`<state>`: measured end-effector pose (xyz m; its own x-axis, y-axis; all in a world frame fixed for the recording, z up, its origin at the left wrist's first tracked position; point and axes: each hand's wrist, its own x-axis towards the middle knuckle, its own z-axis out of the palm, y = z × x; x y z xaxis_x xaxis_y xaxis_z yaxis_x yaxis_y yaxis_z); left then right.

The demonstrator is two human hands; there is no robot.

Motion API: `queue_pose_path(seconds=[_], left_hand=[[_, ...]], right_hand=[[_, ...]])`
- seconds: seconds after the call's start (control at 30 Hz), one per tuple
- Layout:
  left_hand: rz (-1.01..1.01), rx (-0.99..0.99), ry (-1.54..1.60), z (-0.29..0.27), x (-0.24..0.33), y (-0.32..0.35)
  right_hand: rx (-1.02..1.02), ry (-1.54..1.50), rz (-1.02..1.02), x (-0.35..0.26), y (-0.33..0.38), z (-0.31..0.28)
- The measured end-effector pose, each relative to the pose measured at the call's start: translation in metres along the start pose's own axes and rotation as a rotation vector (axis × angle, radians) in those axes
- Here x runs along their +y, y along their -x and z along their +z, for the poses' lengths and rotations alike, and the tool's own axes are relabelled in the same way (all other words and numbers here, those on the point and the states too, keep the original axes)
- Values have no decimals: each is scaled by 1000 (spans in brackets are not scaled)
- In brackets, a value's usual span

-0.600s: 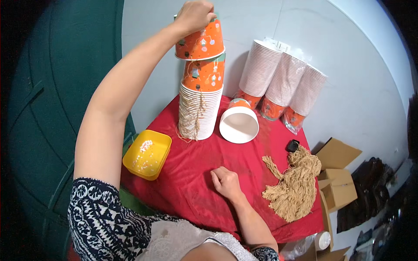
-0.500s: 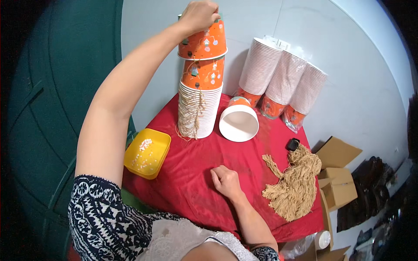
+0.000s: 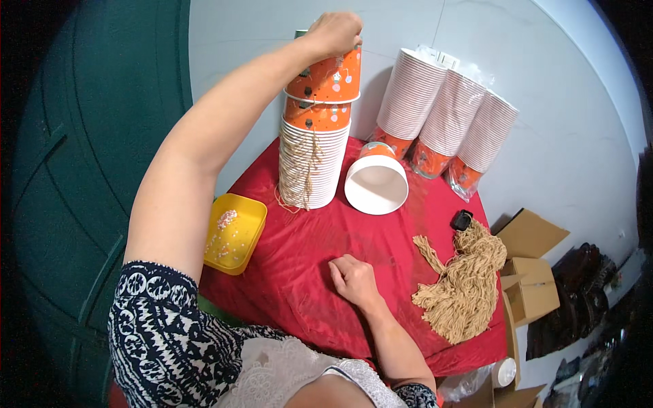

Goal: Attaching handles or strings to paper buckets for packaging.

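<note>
My left hand point(image 3: 335, 34) is raised to the far side of the table and grips an upside-down orange paper bucket point(image 3: 338, 80) by its base. That bucket sits partly over the top of a tall stack of inverted paper buckets point(image 3: 326, 170), whose white rims show below. Thin tan cords hang down the stack's near side. My right hand point(image 3: 355, 279) rests loosely curled on the red tablecloth point(image 3: 292, 299), with nothing visible in it. Just right of the stack, a single bucket point(image 3: 377, 185) lies on its side, its white mouth toward me.
A yellow tray point(image 3: 252, 234) with small white and pink bits is at left. Three plastic-wrapped bucket stacks point(image 3: 410, 95) lean against the wall. A bundle of tan cords point(image 3: 466, 289) lies at right, a black object point(image 3: 461, 219) by its tied end. Cardboard boxes point(image 3: 534, 289) stand beyond the table.
My left hand has lowered the orange bucket further over the stack, so less of the bucket beneath shows. My right hand stays in place. The view has shifted slightly.
</note>
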<state>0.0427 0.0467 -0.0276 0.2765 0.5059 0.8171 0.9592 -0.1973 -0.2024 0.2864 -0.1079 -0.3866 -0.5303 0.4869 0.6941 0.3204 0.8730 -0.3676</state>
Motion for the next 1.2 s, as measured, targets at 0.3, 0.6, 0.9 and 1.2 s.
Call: queue_pose_path(seconds=[0.3,0.6,0.9,1.2], left_hand=[[-12,-71,37,14,2,10],[-33,-69,84,20,5,18],[-3,-52,81,24,9,22],[-80,-47,136,28,12,27]], right_hand=[[-21,-1,22,3,1,2],[-30,9,17,4,0,1],[-50,7,36,1,-1,-1],[-55,0,43,2,-1,-1]])
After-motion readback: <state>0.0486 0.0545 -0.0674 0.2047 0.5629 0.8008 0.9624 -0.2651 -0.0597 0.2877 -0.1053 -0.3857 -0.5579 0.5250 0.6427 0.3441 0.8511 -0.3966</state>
